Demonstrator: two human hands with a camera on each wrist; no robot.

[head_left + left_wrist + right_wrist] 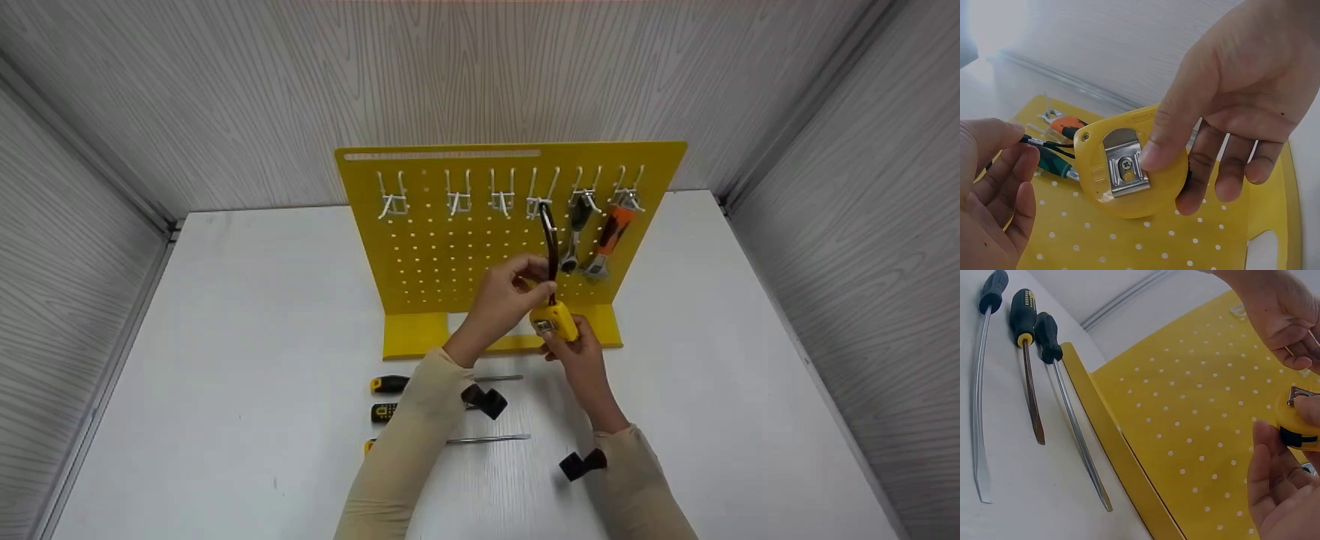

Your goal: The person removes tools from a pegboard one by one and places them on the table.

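Note:
My left hand [504, 296] pinches the black strap [551, 251] of a yellow tape measure [564, 321] between thumb and fingers. The strap's upper end overlaps a white hook [538, 202] on the yellow pegboard [420, 161]. My right hand [585, 364] grips the tape measure's case below, thumb on its metal belt clip [1127, 163]. In the left wrist view, the strap's cord comes out of the corner of the case beside a small screw. The tape measure hangs in front of the lower pegboard.
Right of the strap hang a green-handled wrench [577, 225] and an orange-handled adjustable wrench [615, 229]. Several bare hooks [457, 201] line the board's left side. Three screwdrivers, one with a yellow-collared handle [1023, 315], lie on the white table [262, 337] below the board, partly behind my left forearm.

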